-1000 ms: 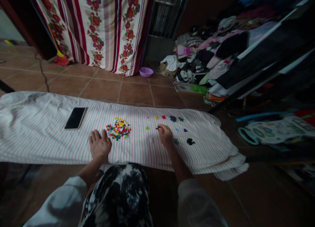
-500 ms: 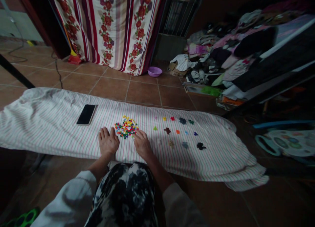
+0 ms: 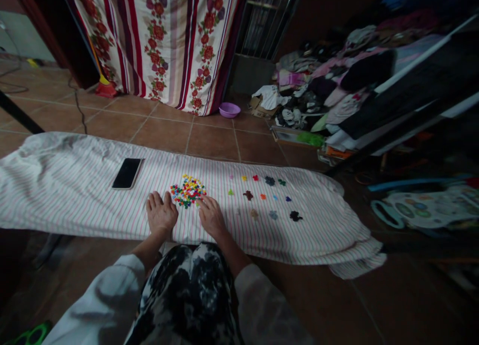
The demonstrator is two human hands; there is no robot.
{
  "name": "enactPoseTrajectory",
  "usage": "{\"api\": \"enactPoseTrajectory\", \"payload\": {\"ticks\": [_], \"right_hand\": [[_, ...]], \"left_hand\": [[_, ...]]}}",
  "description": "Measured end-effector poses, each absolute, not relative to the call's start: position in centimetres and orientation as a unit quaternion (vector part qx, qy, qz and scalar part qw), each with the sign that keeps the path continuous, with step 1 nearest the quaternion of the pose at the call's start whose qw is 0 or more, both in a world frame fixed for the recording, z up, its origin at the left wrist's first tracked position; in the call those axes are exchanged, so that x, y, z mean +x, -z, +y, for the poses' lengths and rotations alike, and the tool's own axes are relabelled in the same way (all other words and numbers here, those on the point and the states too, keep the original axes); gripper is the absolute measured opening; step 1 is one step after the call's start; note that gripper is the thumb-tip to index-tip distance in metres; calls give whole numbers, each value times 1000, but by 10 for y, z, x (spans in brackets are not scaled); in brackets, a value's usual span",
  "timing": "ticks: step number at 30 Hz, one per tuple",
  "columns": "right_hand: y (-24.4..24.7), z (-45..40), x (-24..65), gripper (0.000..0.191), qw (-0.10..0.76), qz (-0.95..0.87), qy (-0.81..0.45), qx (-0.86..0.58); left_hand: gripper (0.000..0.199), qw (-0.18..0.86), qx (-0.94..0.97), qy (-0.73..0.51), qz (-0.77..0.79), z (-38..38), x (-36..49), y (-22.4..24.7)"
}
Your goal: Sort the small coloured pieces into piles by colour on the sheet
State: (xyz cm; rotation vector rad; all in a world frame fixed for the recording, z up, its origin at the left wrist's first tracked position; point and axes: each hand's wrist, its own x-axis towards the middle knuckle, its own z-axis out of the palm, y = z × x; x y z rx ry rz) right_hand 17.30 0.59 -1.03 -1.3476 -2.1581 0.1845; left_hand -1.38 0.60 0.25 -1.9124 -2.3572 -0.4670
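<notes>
A mixed pile of small colourful pieces, like beads (image 3: pixel 188 190), lies on a striped cloth (image 3: pixel 90 205). Flat on the cloth at the pile's left side is my left hand (image 3: pixel 161 212), fingers stretched and holding nothing. My right hand (image 3: pixel 211 216) is at the pile's lower right edge, its fingers bent together and pointing down at the pieces; what is between the fingertips is too small to make out. To the right, little groups sorted by colour lie in rows, among them a black group (image 3: pixel 295 215), a brown group (image 3: pixel 248 195) and a dark grey group (image 3: pixel 270 180).
A phone (image 3: pixel 127 173) lies on the cloth left of the pile. Beyond the cloth are a tiled floor, a purple basin (image 3: pixel 229 110), a flowered curtain (image 3: pixel 175 45) and a heap of clothes (image 3: pixel 329 80). A dark metal bar (image 3: pixel 20 113) stands at left.
The whole view has shifted a little, so things appear slightly further left. Both hands keep nearly the same places beside the pile; the right fingers remain at its edge.
</notes>
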Motion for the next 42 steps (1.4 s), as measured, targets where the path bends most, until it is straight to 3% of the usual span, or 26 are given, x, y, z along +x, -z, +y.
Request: {"api": "enactPoseTrajectory", "payload": {"ticks": [9,22,36,42], "right_hand": [[14,6,174,32,322,-795,-86,-507],[25,10,173,40,355,-764,-100,-530],[25,11,175,42,337,-790,-87,-505],[25,13,175,43,337,-756,-62,-557]], "left_hand": [[50,42,-619,159,-768,4,-13,-4],[48,57,-618,164,-767,5,-13,-4],[48,64,-619,173,-764,5,-14,0],[47,69,-619,175,-762,5,-15,1]]}}
